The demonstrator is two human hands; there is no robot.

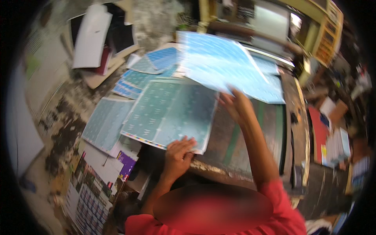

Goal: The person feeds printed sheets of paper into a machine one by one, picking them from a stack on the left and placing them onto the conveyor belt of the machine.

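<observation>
My left hand (pixel 178 154) lies flat, palm down, at 6 o'clock of the view, its fingers spread on the near edge of a stack of printed sheets (pixel 170 113). This grip is released: it presses the paper and closes on nothing. The stack is teal with rows of small pale marks and a coloured strip along its near margin. It rests on the table (pixel 239 150), a dark worn surface with a green stripe.

My right hand (pixel 235 105) is raised near the centre of the view, toward 1 o'clock from my left hand. Its fingers meet the lower edge of a lifted sheet (pixel 223 62), a light blue printed sheet of the same kind. The sheet is tilted up off the stack and spreads away toward 12 o'clock. The motion blur hides the fingertips, so I cannot tell whether this grip is clenched on the edge or only props it.

At 9 to 11 o'clock of the stack, more blue sheets (pixel 137 74) lie fanned and overlapping. A further sheet (pixel 103 121) lies just beside the stack at 9 o'clock. At 11 o'clock, well apart, a white folded board (pixel 90 37) leans over dark items. At 7 o'clock, colour-printed pages (pixel 88 192) hang below the table's edge. At 3 o'clock, stacks of mixed paper (pixel 333 137) stand beyond the table's right rim.
</observation>
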